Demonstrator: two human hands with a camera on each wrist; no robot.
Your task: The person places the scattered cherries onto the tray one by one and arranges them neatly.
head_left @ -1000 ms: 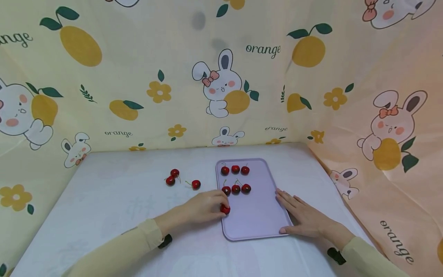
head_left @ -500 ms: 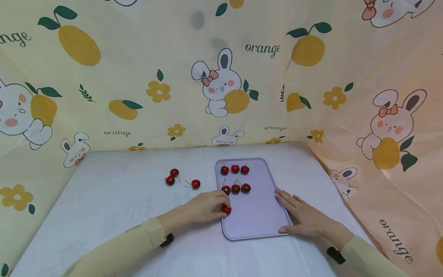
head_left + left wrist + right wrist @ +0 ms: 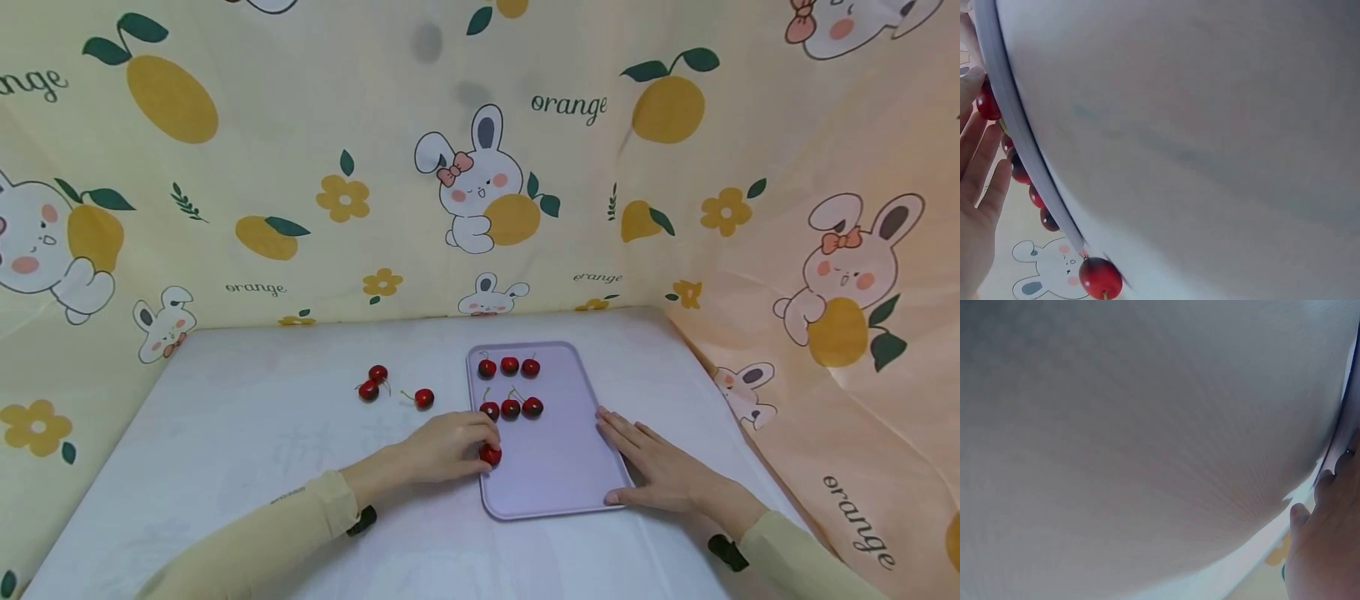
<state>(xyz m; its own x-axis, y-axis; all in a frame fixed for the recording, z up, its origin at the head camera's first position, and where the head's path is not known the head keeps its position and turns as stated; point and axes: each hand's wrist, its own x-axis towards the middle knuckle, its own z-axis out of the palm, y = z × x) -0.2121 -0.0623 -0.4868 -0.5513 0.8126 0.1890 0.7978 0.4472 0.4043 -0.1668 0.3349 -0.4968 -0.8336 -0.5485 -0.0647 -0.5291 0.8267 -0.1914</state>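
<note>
A lavender tray lies on the white table with two rows of three red cherries at its far end. My left hand reaches over the tray's left rim, its fingertips curled on one more cherry just inside the edge. In the left wrist view that cherry shows at my fingers, beside the tray rim. My right hand lies flat along the tray's right edge, fingers straight; the right wrist view shows only part of it.
Three loose cherries with stems lie on the table left of the tray. A printed rabbit-and-orange cloth walls the back and both sides. Bare tabletop stretches to the left.
</note>
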